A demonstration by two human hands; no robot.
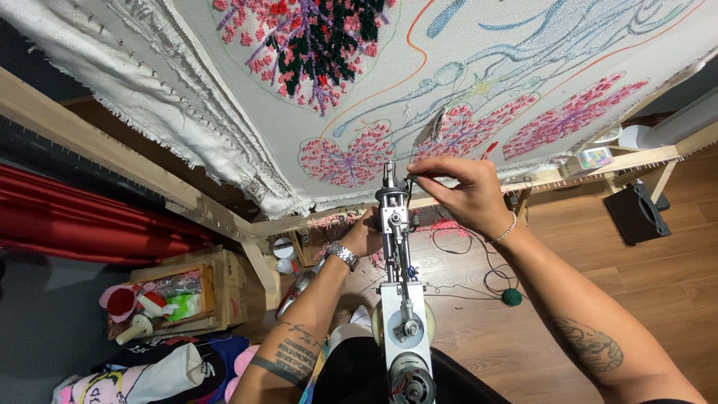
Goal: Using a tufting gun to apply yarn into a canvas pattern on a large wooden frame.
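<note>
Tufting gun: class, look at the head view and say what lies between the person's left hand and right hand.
In the head view, the metal tufting gun stands between them: the left hand grips its side, and the right hand pinches dark yarn at its tip.

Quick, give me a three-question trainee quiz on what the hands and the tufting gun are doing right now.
1. True or false: the right hand pinches dark yarn at the tip of the tufting gun.
2. Which hand wears a metal watch? A) left B) right
3. Fill in: the small green yarn ball lies on the wooden ____.

Key: 1 true. 2 A, the left hand, which steadies the gun's body. 3 floor.
</note>
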